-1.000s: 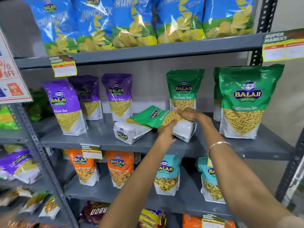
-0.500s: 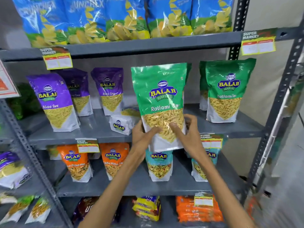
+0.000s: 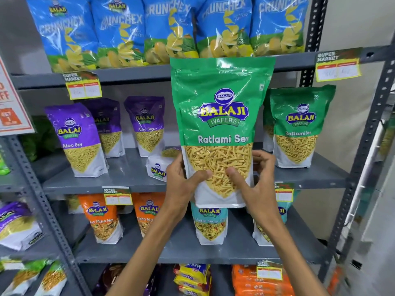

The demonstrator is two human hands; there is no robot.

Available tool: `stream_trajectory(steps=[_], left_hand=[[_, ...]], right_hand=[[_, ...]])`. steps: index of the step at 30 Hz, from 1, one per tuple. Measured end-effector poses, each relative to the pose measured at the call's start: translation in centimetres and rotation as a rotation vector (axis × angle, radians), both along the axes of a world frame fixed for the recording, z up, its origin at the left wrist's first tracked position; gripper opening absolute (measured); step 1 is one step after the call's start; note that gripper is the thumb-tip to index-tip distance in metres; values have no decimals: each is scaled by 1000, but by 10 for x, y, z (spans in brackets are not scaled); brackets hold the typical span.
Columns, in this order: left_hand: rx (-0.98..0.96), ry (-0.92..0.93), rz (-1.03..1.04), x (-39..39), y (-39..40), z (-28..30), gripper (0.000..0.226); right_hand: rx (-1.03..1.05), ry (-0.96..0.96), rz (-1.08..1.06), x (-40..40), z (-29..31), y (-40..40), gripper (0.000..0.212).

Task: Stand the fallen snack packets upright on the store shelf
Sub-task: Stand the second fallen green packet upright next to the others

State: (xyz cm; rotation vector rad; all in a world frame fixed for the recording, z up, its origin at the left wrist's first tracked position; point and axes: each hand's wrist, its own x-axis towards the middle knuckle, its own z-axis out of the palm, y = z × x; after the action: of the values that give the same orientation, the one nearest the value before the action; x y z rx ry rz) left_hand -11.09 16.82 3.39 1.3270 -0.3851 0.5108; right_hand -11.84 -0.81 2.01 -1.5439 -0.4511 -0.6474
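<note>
Ratlami Sev packet (image 3: 221,116) is held upright off the shelf (image 3: 128,178). Its lower edges are clasped between left hand (image 3: 181,184) and right hand (image 3: 255,184), thumbs pressed on front.

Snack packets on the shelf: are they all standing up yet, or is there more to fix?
Not yet. Already standing: the purple Aloo Sev packets and a green packet on the right. In hand: the big green Ratlami Sev packet, held upright in front of the shelf by the left hand and right hand, not set down. Left: a fallen packet lying on the middle shelf.
</note>
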Motion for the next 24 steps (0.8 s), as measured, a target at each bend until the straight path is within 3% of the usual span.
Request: stream_trajectory(steps=[6,11,16,24], left_hand=[[135,43,-21,36,-16,-19,52],[200,109,-30,112,-33,-38,57],[240,174,-46,183,-48,-47,62],[265,258,-106,224,-54,-48,53]], right_hand=[[-76,75,-31,47,-22,-30,75],[-117,128,-150,127,-41,-45,85],[-112,204,-140,200,-56,-54,96],[-113,230,-143,237,-55,-59,92]])
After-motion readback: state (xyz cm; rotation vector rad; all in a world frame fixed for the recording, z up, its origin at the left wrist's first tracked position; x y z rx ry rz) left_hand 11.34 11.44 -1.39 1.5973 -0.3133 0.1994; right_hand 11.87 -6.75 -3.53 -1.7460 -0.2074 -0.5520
